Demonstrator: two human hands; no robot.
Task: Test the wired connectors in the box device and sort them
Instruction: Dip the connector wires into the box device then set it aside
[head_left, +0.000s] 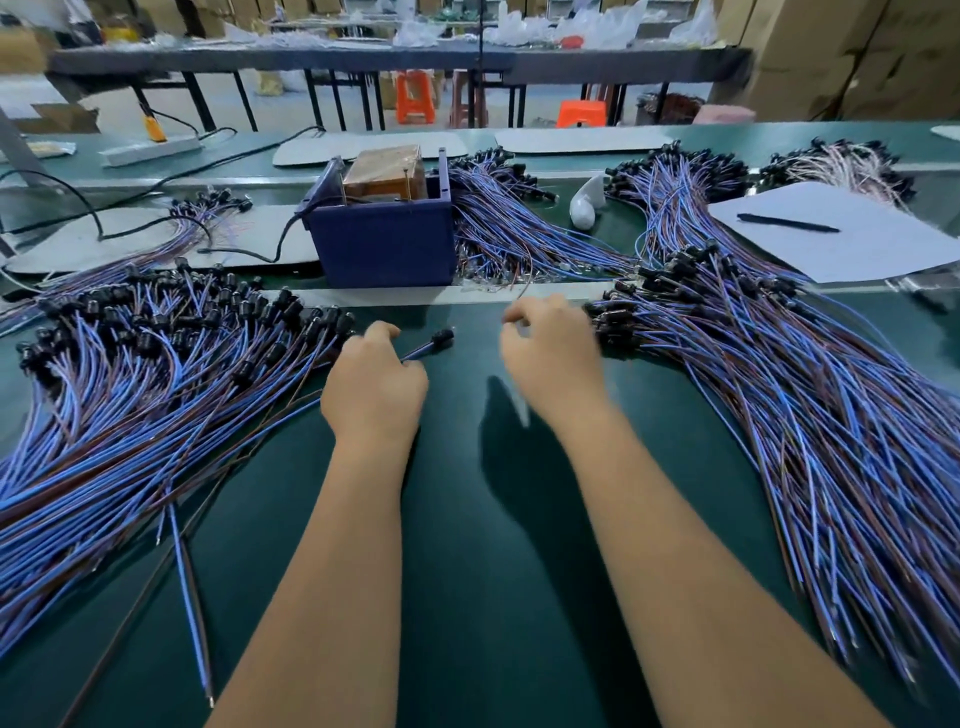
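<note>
Two hands are seen above the green tabletop (467, 545). One wired connector (434, 343) is grasped in the grip of the left hand (374, 384), its black head pointing far and right. The right hand (550, 353) is blurred, its fingers curled; whether something is held cannot be told. Large piles of connectors (156, 364) lie left and right. The blue box device (382, 234) stands farther, in the middle.

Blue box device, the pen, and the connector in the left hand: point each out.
Blue box device (384, 244), head view, on its front wall.
Pen (787, 223), head view, mid-barrel, lying on the white sheet.
Connector (442, 336), head view, on its black head beyond the left hand (374, 384).
</note>
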